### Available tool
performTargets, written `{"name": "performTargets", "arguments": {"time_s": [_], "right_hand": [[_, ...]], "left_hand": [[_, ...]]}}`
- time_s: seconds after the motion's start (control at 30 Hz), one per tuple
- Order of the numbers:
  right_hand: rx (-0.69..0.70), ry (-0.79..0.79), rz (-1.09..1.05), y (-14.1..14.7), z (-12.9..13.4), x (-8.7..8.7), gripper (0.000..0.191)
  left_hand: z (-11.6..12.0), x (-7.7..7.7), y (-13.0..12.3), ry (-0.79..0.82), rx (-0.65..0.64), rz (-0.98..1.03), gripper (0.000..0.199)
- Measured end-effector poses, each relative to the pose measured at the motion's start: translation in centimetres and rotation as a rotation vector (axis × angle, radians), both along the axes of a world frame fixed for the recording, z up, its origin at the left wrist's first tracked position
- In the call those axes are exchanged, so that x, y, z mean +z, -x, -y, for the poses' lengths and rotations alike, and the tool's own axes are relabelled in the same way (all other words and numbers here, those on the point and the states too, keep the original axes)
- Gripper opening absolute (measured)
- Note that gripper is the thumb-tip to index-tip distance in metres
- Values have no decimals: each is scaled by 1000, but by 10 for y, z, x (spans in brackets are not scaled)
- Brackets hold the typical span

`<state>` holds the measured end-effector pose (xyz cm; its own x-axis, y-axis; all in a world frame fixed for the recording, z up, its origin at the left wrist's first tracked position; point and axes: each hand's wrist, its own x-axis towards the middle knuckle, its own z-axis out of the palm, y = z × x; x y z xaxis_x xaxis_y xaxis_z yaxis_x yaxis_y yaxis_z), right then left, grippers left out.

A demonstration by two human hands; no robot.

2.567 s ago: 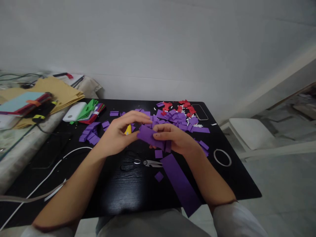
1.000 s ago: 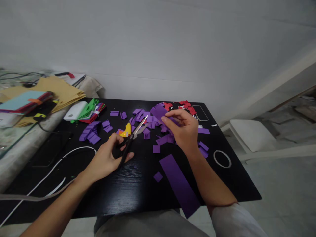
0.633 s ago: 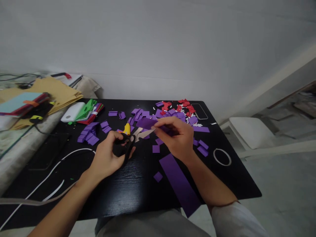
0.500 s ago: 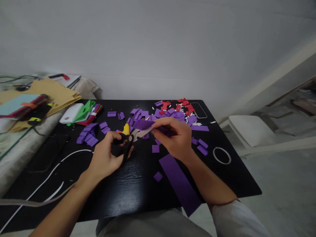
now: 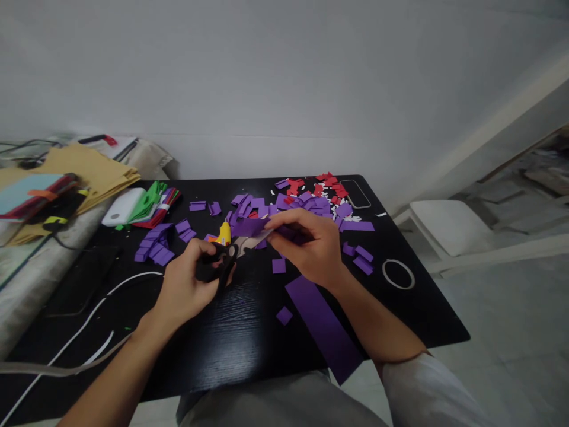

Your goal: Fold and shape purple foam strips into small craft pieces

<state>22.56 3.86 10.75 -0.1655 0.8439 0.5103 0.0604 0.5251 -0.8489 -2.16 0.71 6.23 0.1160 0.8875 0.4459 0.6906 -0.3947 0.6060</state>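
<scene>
Left hand (image 5: pixel 189 281) is gripping some scissors (image 5: pixel 232 251), right hand (image 5: pixel 306 244) has a purple piece (image 5: pixel 248 227) pinched right at the blades. Yellow tool (image 5: pixel 225 233) sits just past the scissors. Purple bits (image 5: pixel 317 204) and red bits (image 5: pixel 338 189) litter the counter (image 5: pixel 222 338) beyond the right hand, and nearer than that hand a long strip (image 5: pixel 324 329) pokes over the edge.

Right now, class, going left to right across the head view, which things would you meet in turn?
Blue-topped stack, white device, left hand holding scissors, right hand holding purple paper, pale ring, white seat.
</scene>
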Motion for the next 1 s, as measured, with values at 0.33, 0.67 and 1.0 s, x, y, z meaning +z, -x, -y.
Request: {"name": "performTargets", "arguments": {"time_s": [0.33,0.67,1.0], "right_hand": [[-1,8,-63,3,0,-3,8],[-7,18,-98,4,0,-3,10],[-46,4,-72,3,-1,-2,9]], "left_hand": [[0,-5,0,0,-12,-11,27],[-1,-11,3,64,-4,2,26],[-2,-15,3,23,-35,19,25]]}}
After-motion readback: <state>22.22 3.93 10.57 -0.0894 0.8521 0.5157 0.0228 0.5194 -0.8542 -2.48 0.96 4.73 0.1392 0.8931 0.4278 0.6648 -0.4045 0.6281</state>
